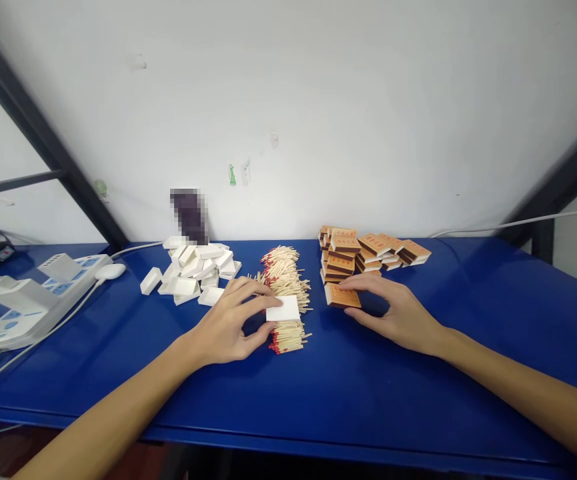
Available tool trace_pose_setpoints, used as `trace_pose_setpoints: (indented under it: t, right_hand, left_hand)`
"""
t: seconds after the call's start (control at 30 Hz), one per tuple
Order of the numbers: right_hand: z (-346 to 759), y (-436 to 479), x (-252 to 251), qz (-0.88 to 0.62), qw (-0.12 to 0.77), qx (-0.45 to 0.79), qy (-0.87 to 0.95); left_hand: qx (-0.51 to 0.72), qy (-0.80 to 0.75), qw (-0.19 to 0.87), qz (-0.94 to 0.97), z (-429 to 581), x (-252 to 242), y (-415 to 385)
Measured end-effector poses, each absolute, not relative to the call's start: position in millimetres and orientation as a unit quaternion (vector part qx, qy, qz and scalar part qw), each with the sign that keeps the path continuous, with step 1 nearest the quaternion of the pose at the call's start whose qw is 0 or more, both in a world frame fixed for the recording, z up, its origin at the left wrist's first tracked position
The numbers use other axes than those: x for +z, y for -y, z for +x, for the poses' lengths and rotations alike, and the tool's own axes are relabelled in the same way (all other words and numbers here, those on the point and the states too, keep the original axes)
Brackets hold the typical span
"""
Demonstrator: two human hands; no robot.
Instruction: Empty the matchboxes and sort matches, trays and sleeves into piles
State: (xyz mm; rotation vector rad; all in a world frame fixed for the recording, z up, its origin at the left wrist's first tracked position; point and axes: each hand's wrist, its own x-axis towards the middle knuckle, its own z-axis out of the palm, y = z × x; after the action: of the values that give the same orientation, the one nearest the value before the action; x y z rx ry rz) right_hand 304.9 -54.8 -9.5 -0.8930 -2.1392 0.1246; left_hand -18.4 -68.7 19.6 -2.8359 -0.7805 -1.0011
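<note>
My left hand [238, 317] pinches a white matchbox tray [284, 309] by its left end, its flat side facing up, over a long pile of matches [288, 275] with red heads mostly to the left. The tray hides part of the pile. To the right, my right hand [393, 307] has its thumb and fingers around an orange-topped matchbox [342, 295] with brown sides. That box sits at the front of a heap of similar matchboxes [375, 245]. Left of the matches lies a heap of white trays [201, 263].
A white power strip [43, 307] with plugged-in adapters and cables lies at the left of the blue table [398, 407]. Behind the trays, a pixelated dark object [189, 215] leans on the white wall [318, 100]. Dark metal frame bars slant at both sides.
</note>
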Motion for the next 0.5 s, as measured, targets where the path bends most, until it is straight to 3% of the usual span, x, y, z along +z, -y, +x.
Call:
trace_pose_setpoints:
  t: [0.5]
  right_hand:
    - [305.6, 57.5, -8.2, -0.384, 0.304, 0.065, 0.869]
  left_hand:
    - [-0.389, 0.267, -0.002, -0.882, -18.2, 24.0, 66.8]
